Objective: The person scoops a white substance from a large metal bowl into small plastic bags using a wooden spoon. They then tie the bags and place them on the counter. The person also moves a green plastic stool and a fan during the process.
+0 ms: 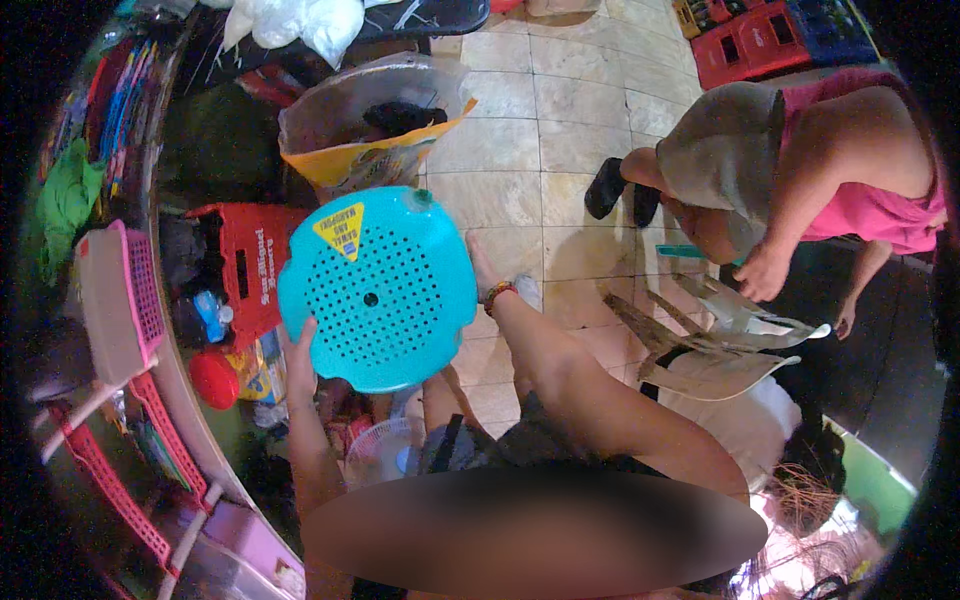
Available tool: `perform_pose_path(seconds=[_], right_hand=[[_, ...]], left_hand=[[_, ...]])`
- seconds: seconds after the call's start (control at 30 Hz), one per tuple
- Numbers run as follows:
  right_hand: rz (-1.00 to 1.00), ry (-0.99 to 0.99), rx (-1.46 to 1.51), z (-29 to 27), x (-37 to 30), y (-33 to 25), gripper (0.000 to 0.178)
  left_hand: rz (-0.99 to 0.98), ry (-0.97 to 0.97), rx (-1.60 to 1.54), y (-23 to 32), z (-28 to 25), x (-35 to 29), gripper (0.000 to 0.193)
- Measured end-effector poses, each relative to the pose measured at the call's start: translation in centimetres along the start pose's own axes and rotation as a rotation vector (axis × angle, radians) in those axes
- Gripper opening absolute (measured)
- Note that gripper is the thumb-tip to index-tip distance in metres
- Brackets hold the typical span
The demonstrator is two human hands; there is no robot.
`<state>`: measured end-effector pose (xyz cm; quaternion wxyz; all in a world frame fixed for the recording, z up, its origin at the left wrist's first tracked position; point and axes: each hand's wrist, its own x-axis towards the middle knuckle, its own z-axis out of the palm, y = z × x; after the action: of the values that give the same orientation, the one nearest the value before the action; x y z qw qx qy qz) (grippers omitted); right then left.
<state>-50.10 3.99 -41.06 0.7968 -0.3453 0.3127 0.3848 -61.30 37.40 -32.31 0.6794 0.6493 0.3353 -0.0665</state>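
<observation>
A turquoise plastic stool point(392, 285) with a round, perforated seat is held up in front of me, its top facing me and a yellow triangular sticker on it. My left hand point(302, 355) grips the seat's lower left edge. On the opposite side, my right hand point(482, 265) holds the right edge, with a beaded bracelet on that wrist. The fingers of both hands are partly hidden behind the seat, and the stool's legs cannot be seen.
At the right, another person point(830, 170) in pink bends beside a worn whitish plastic chair point(725, 378). A large yellow-and-clear sack point(365, 165) stands beyond the stool. A red crate point(255, 265) and a shelf with a pink basket point(145, 290) line the left. Red and blue crates point(755, 45) stand far right.
</observation>
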Motion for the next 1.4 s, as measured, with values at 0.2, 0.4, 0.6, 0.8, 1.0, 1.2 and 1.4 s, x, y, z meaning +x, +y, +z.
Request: perform_pose_path(seconds=[0.2,0.4,0.6,0.8,1.0,1.2,1.4], right_hand=[[-0.099,0.038,-0.339,-4.2,4.3,1.3,0.058],[-0.018,0.146,0.148,-6.2,1.2,1.5,0.055],[-0.211,0.241,0.191,-12.9,-5.6,-6.5,0.058],[-0.444,0.332,-0.029,-13.2,-13.0,-22.0,0.06],[-0.988,0.712,-0.654,-17.0,-15.2,-21.1,0.068],[-1.118,0.786,-0.12,-13.1,-9.1,-25.6,0.096],[-1.216,0.633,-0.219,-10.7,-0.9,-38.6,0.096]], left_hand=[[-0.182,0.023,-0.304,-0.7,0.1,-1.7,0.075],[-0.175,0.015,-0.088,4.9,5.5,-2.5,0.081],[-0.048,-0.123,-0.001,3.3,17.2,-1.0,0.06],[0.185,-0.025,-0.037,5.4,33.4,1.9,0.058],[0.684,0.29,0.487,6.5,45.3,7.6,0.061],[0.611,-0.036,0.891,10.2,52.9,3.5,0.113],[0.766,-0.024,0.872,15.0,56.4,16.8,0.114]])
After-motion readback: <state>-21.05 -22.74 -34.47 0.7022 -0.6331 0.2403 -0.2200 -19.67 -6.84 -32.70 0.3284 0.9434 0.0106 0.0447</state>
